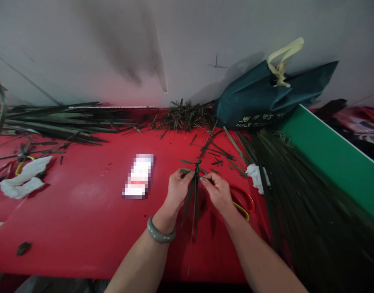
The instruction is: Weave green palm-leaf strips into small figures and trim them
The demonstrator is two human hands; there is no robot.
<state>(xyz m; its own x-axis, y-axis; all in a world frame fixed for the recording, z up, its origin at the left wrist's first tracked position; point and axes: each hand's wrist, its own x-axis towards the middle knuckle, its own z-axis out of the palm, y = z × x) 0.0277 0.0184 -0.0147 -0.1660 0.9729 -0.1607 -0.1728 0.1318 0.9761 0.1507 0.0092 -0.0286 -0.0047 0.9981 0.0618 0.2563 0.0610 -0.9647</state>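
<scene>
A small figure woven from green leaf strips (197, 167) is held upright over the red table, its long loose strips hanging down toward me. My left hand (179, 185) pinches its left side between thumb and fingers. On the other side, my right hand (216, 189) is closed on a thin leaf strip beside the weave; the fingertips partly hide it. Behind my right wrist lies a pair of scissors (246, 200) with red and yellow handles, its blades mostly covered by the hand.
Long leaves (300, 203) cover the right side beside a green board (333, 158). A dark bag (251, 101) leans on the wall near a heap of leaf scraps (187, 116). A phone (139, 177), crumpled tissue (25, 179) and more leaves (61, 120) lie leftward on the table (92, 228).
</scene>
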